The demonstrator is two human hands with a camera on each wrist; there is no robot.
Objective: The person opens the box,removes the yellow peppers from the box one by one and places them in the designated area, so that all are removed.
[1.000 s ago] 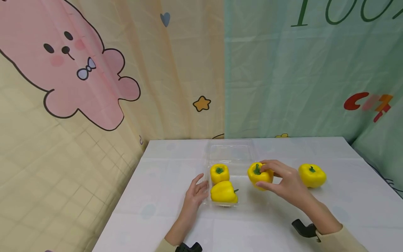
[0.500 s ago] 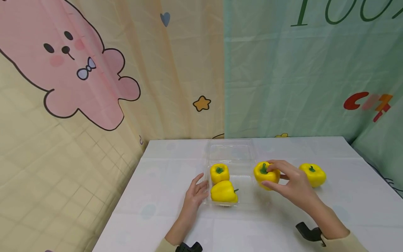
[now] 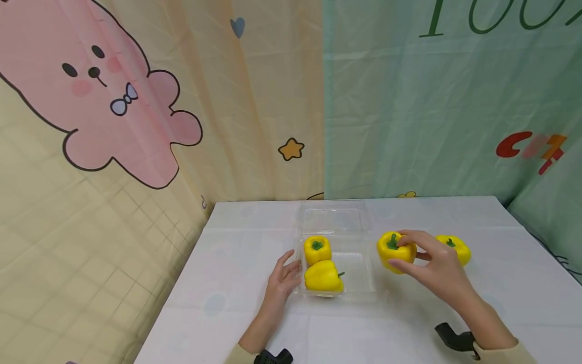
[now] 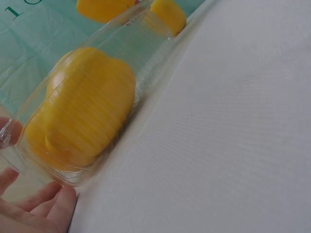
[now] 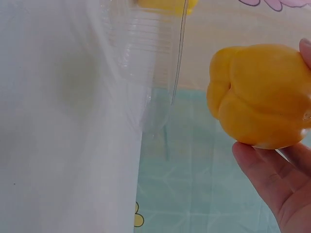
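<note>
A yellow bell pepper (image 3: 386,255) with a green stem is pinched between the thumb and fingers of my right hand (image 3: 438,268), above the table right of the clear plastic container (image 3: 356,275). In the right wrist view the lobed underside of this pepper (image 5: 262,92) shows. Two more yellow peppers sit in the container's left half: an upright one (image 3: 317,249) behind and one lying on its side (image 3: 323,277) in front. My left hand (image 3: 279,283) rests at the container's left side, its relaxed fingertips against the wall, as the left wrist view also shows.
Another yellow pepper (image 3: 460,247) stands on the white-covered table (image 3: 218,323) at the right, partly hidden by my right hand. The container's clear lid (image 3: 334,220) lies folded back behind it. Printed curtains (image 3: 254,101) hang past the table's far edge.
My right hand has moved rightward with the held pepper, away from the container's right side. It now overlaps the pepper on the table. My left hand has stayed in place.
</note>
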